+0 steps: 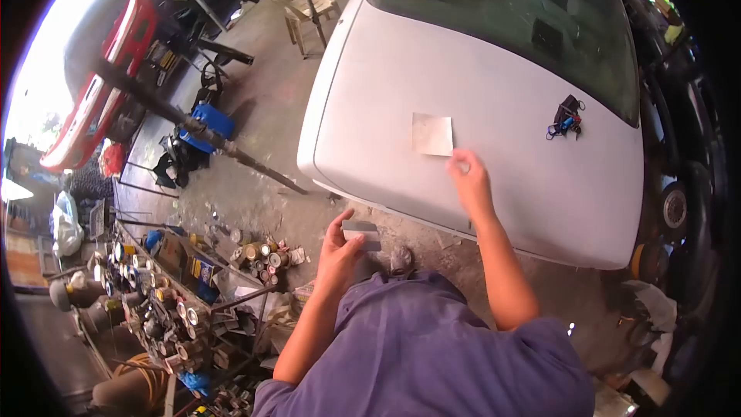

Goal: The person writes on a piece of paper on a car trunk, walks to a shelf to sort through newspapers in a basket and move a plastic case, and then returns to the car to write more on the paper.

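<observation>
Right hand (469, 182) fingers loosely open, empty, just beside paper sheet (432, 134) (on hood (509, 93))

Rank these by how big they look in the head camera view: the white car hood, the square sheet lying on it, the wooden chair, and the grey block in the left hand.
1. White car hood
2. Wooden chair, though it stands farther off
3. Square sheet
4. Grey block in the left hand, partly hidden, so nearly level with the sheet
</observation>
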Demonstrator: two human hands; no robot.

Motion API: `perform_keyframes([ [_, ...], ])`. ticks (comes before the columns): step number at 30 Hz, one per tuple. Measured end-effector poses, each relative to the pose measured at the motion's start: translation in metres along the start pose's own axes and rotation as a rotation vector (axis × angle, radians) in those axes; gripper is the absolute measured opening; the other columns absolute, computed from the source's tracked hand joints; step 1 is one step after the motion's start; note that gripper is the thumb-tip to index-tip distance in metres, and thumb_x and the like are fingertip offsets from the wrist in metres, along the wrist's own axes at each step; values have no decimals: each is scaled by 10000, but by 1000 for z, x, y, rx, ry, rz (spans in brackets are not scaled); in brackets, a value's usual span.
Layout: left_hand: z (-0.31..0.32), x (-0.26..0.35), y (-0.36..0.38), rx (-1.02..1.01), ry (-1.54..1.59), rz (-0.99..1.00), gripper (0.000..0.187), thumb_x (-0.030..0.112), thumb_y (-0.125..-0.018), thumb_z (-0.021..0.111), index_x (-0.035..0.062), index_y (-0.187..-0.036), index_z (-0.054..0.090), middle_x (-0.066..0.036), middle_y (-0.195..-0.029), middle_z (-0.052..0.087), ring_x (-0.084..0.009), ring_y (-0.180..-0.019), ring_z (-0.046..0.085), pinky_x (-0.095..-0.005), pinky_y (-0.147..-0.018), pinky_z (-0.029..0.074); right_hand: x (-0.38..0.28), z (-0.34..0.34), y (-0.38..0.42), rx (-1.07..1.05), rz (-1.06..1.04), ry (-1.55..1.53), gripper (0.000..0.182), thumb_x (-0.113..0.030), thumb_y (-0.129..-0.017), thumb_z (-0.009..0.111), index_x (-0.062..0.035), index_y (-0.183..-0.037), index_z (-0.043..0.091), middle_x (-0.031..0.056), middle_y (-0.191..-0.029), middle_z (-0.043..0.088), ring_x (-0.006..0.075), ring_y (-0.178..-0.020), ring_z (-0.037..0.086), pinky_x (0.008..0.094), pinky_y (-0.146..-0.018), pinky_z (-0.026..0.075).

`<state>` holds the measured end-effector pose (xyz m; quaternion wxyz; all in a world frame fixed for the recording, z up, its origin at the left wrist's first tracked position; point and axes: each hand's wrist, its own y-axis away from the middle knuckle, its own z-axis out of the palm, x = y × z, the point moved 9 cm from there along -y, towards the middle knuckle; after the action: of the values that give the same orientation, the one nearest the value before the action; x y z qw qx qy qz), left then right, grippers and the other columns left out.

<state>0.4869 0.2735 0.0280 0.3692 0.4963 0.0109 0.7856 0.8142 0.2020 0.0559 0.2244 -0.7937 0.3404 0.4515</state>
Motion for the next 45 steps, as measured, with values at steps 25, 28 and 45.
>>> perform_keyframes([
  [25, 148, 51, -178, -824, 357, -631, 648, 481, -1140, 377, 98, -1659, 311, -117, -1459, 545, -274, -1292, 574, -443, -1090, 499, -151, 65, -21, -3, 102, -242, 228, -94, -941, 775, -30, -1131, 667, 64, -1154, 651, 180, -1000, 647, 328, -811, 526],
  [28, 153, 54, -183, -784, 358, -607, 659, 502, -1141, 366, 90, -1653, 319, -122, -1463, 542, -272, -1297, 565, -449, -1123, 465, -167, 58, -27, 95, 20, -103, 228, -153, -939, 782, -33, -1099, 673, 88, -1148, 673, 257, -996, 705, 375, -804, 573],
  [45, 157, 67, -213, -785, 217, -476, 565, 205, -1018, 631, 98, -1544, 454, -85, -1358, 627, -213, -1201, 608, -392, -1010, 506, -138, 51, -46, 175, -1, -144, 72, -34, -979, 615, -9, -998, 550, 115, -1084, 633, 274, -855, 664, 409, -732, 533],
])
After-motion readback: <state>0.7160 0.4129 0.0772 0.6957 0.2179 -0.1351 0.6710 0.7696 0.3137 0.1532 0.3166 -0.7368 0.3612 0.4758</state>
